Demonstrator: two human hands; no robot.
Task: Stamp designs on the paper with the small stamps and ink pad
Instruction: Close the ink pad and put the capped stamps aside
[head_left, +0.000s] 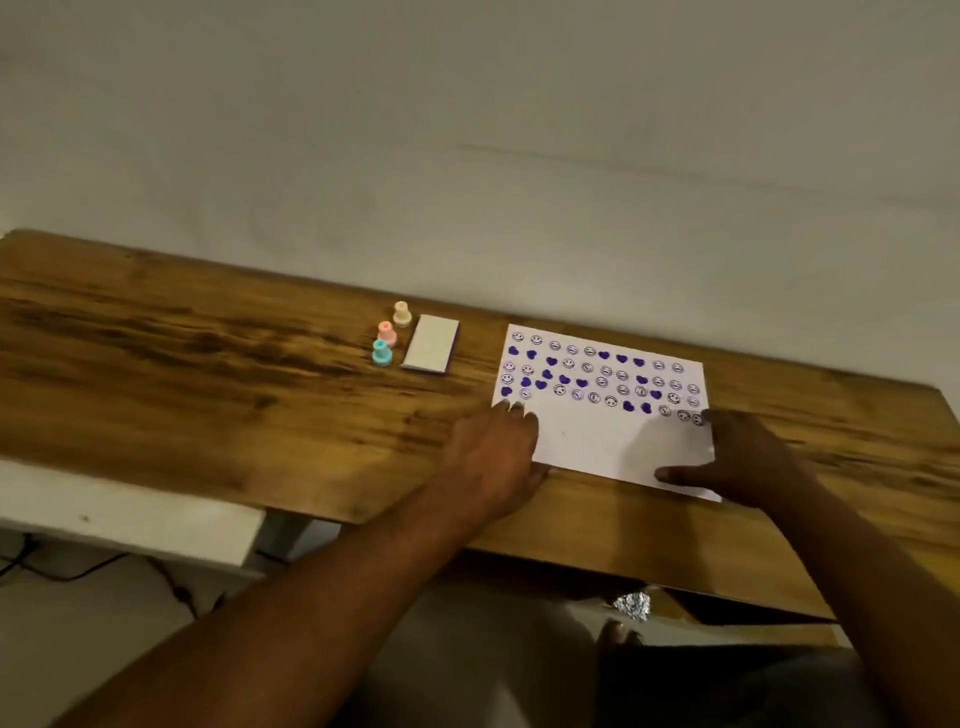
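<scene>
A white paper lies on the wooden table, its upper half covered with purple smiley and heart prints. My left hand rests flat on the paper's left edge, fingers spread. On the right edge lies my right hand, thumb on the lower corner. Neither hand holds anything. To the left stands the shut ink pad, white-lidded. Beside it stand three small stamps: cream, pink and teal.
A pale wall runs behind the table. The table's front edge passes just below my hands. Under it, a white table leg, dark cables on the floor and a shiny crumpled item.
</scene>
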